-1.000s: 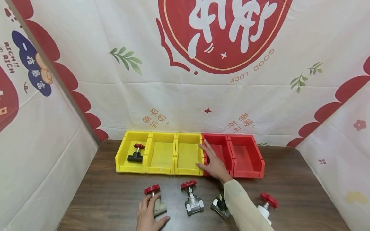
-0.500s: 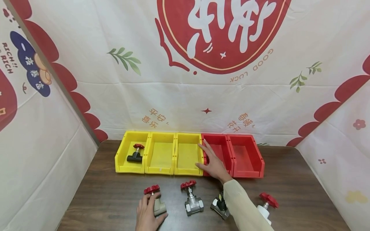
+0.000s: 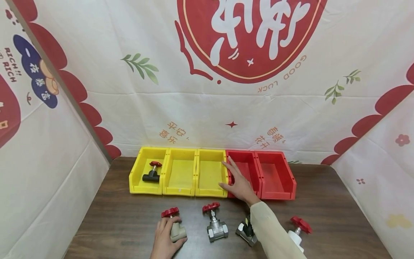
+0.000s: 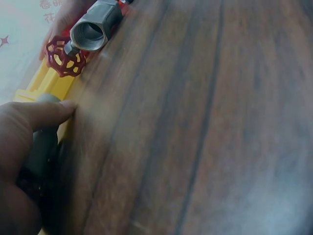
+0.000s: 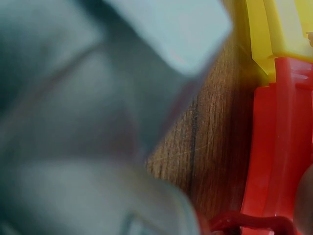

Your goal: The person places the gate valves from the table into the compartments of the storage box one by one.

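Observation:
At the front of the table, my left hand [image 3: 166, 237] holds a beige valve [image 3: 177, 232] with a red handwheel. Its fingers lie over the body and the thumb is at the lower end; the left wrist view shows the thumb or a finger [image 4: 51, 113] against it. My right hand [image 3: 240, 184] spreads its fingers over the wall between the third yellow bin [image 3: 211, 192] and the first red bin [image 3: 247, 169]. No held thing shows there. Beneath the right sleeve lies a partly hidden silver-and-black valve [image 3: 246, 232], blurred and close in the right wrist view.
A black valve [image 3: 151, 175] with a red handwheel lies in the leftmost yellow bin [image 3: 137, 185]. A metal valve [image 3: 217, 230] lies mid-table, and a white valve [image 3: 295, 239] lies partly behind the right sleeve. The second red bin [image 3: 278, 194] ends the row. Printed cloth [image 3: 207, 118] hangs behind.
The left hand's fingers and thumb have closed in around the beige valve, and more of its body shows. The right hand stays in the same place.

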The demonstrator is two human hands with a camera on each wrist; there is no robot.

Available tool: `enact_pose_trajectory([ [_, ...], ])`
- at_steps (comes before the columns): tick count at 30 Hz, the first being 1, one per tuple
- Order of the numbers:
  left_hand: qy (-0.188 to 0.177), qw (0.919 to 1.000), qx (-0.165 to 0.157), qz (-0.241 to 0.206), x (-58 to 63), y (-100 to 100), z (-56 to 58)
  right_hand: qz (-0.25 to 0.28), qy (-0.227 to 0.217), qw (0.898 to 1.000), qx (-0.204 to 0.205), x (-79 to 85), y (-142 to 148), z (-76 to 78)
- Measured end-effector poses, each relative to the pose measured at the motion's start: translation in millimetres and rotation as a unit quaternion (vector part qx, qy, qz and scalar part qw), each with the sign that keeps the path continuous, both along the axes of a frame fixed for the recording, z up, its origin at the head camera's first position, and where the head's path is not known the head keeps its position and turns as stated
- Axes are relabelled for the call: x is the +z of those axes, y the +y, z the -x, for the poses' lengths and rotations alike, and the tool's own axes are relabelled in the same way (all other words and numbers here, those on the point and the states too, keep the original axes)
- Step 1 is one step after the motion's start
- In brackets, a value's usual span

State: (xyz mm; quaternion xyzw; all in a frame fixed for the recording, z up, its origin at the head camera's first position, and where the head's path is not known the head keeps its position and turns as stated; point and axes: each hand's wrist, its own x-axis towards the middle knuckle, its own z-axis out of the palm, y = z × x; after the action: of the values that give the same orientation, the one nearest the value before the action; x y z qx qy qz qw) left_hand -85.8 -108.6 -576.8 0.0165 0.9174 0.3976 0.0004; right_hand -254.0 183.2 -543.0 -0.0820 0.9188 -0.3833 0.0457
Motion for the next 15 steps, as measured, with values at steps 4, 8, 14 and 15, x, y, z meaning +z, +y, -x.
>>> enact_pose_trajectory([
  [4, 0.009, 0.9997, -0.014, -0.017, -2.6, -2.7, 1.0, -0.001, 0.0, 1.0, 0.0, 1.5, 0.3, -1.2],
  [8, 0.017, 0.9992, -0.026, -0.024, -4.9, -5.4, 2.1, -0.003, -0.001, 1.0, 0.0, 1.7, 0.9, -1.2],
  [14, 0.021, 0.9985, -0.04, -0.033, -5.1, -9.6, 3.5, -0.006, 0.004, 1.0, 0.004, 0.7, 0.2, -0.5],
  [15, 0.021, 0.9984, -0.041, -0.033, -4.9, -10.1, 3.6, -0.007, 0.004, 1.0, 0.004, 0.6, -0.2, -0.3],
])
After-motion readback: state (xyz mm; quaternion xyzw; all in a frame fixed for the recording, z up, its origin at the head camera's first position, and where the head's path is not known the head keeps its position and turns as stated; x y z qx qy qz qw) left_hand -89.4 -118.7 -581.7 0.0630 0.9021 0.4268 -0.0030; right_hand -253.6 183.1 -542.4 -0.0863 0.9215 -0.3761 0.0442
